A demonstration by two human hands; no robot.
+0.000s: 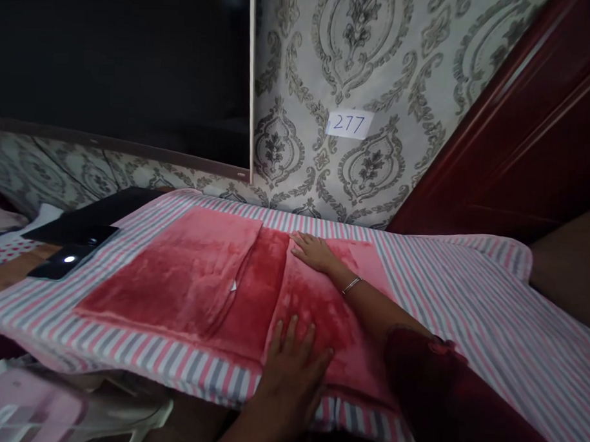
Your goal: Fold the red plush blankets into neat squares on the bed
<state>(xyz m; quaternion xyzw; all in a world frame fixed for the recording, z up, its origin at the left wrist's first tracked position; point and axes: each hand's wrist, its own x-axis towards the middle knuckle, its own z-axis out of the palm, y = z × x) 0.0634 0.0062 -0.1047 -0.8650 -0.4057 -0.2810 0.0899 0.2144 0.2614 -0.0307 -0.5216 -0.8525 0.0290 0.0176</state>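
A plush pink-red blanket lies spread on a striped cloth, its left and right parts folded in toward a darker red strip in the middle. A small white tag shows at the left fold's edge. My left hand rests on the near part of the right fold, fingers spread. Farther back, my right hand lies flat near the fold's far inner corner, with a bracelet on its wrist. Neither hand grips anything that shows.
The pink, grey and white striped cloth covers the table. A black device with a bright light sits at the left. Behind are a large dark screen and patterned wall with a paper marked 277. A pale plastic chair stands below, front left.
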